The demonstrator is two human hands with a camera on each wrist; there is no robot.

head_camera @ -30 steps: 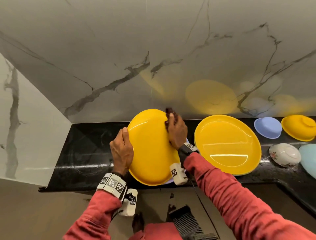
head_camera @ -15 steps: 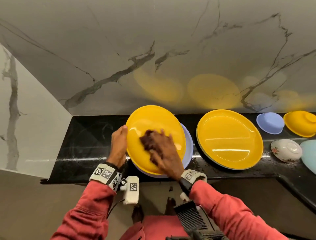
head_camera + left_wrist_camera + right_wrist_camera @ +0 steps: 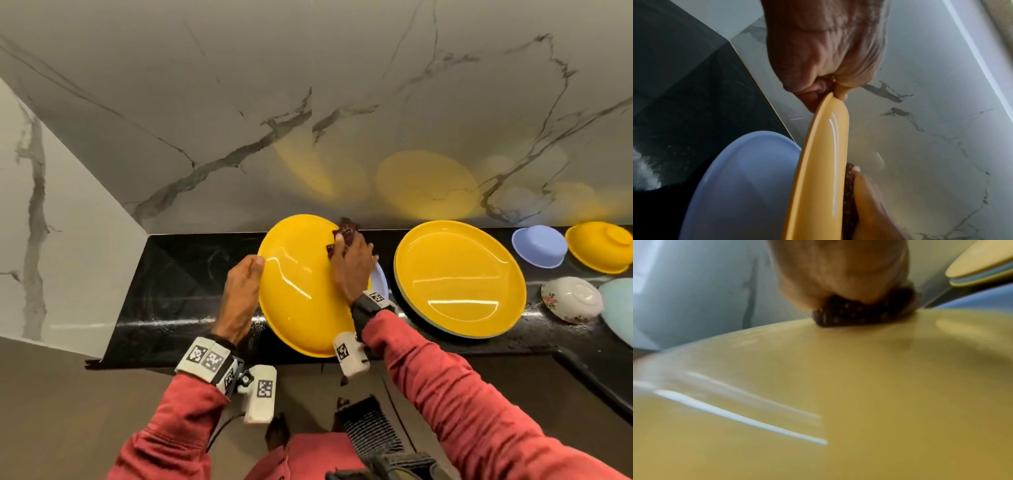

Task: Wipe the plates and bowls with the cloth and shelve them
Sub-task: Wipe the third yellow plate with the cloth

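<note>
A yellow plate [image 3: 298,287] is held tilted above the black counter [image 3: 178,294]. My left hand [image 3: 241,291] pinches its left rim, thumb on the upper face; in the left wrist view the hand [image 3: 828,65] grips the plate's edge [image 3: 818,162]. My right hand [image 3: 352,267] presses a dark brown cloth [image 3: 346,233] against the plate's upper right part. The right wrist view shows the cloth [image 3: 855,313] under the right hand [image 3: 838,272] on the plate's face [image 3: 818,402]. A pale blue plate [image 3: 740,186] lies beneath.
To the right on the counter lie a yellow plate [image 3: 460,277] stacked on others, an overturned blue bowl [image 3: 537,245], an overturned yellow bowl [image 3: 599,246], a white floral bowl [image 3: 570,299] and a light teal dish [image 3: 620,305]. A marble wall [image 3: 308,120] rises behind.
My right hand with the cloth has swept from the plate's middle up to its upper right edge. The left hand still holds the left rim, and the plate has tilted a little.
</note>
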